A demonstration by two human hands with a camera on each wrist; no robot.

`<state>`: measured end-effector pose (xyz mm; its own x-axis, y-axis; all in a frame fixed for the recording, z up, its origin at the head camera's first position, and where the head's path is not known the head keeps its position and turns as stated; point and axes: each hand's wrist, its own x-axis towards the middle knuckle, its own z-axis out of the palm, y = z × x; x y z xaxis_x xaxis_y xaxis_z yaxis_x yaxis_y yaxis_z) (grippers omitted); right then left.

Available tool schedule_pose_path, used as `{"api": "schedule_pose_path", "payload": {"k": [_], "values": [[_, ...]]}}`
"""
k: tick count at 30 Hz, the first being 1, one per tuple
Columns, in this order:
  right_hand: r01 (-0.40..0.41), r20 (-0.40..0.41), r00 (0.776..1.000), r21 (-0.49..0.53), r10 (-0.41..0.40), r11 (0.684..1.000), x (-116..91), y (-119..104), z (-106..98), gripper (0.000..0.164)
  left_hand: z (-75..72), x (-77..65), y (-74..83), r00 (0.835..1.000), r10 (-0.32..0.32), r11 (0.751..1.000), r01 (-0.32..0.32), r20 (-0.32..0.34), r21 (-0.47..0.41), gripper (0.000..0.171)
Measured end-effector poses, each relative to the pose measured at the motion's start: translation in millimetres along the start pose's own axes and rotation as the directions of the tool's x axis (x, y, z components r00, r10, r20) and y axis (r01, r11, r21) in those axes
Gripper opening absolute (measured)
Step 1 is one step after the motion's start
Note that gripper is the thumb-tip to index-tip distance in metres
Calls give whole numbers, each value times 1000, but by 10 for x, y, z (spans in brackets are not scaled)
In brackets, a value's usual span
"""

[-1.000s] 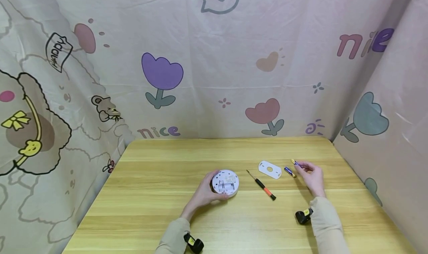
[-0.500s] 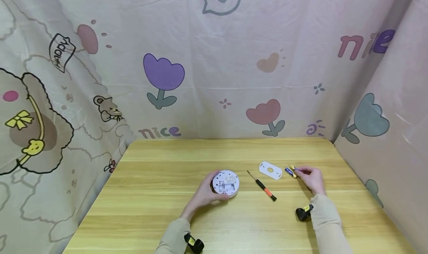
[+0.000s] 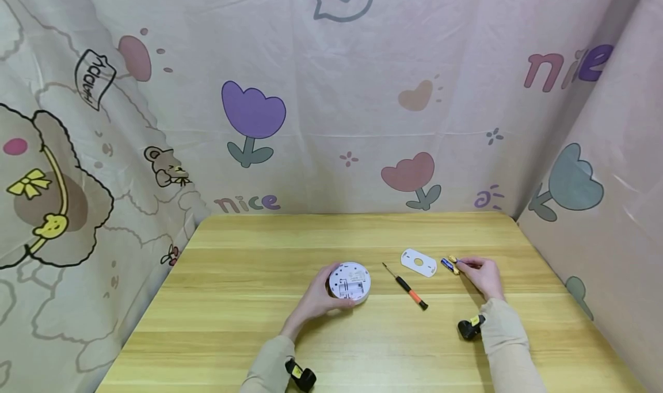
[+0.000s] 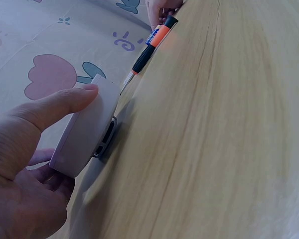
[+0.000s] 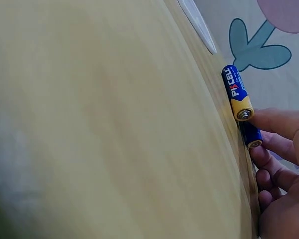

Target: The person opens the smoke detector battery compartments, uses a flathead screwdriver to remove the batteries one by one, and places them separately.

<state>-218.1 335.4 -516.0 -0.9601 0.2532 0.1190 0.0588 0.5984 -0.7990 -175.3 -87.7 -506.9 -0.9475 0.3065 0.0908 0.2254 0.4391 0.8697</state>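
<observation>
My left hand (image 3: pixel 317 298) grips a round white smoke alarm (image 3: pixel 349 281) by its rim, with the open battery compartment facing up. In the left wrist view the alarm (image 4: pixel 87 129) stands tilted close over the table, thumb on its edge and fingers underneath. At the right, my right hand (image 3: pixel 483 275) pinches a blue-and-yellow battery (image 5: pixel 251 133) by fingertips and thumb. Right beside it lies a second battery (image 5: pixel 237 92), its yellow end towards the wrist camera. The two point opposite ways. The fingers partly hide the pinched one.
A screwdriver (image 3: pixel 411 292) with a black-and-orange handle lies between the hands. Behind it is a flat white mounting plate (image 3: pixel 418 262) with a central hole. The wooden table (image 3: pixel 233 255) meets a printed cloth (image 3: pixel 331 94) at the back and both sides.
My right hand has brought its battery slightly down and nearer, from behind the other battery to right beside it. My left hand and the alarm have stayed in place.
</observation>
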Motion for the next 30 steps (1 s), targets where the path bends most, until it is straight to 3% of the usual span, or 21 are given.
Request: {"api": "schedule_pose_path", "payload": {"k": [19, 25, 30], "values": [[-80, 0, 997, 3, 80, 997, -24, -10, -10, 47, -9, 4, 6, 1000, -14, 1000, 14, 9, -10, 106], [-48, 41, 998, 20, 47, 999, -25, -9, -15, 55, -11, 10, -8, 1000, -14, 1000, 14, 3, -18, 105], [-2, 120, 993, -33, 6, 999, -54, -50, -55, 67, -7, 13, -9, 1000, -11, 1000, 11, 6, -19, 106]]}}
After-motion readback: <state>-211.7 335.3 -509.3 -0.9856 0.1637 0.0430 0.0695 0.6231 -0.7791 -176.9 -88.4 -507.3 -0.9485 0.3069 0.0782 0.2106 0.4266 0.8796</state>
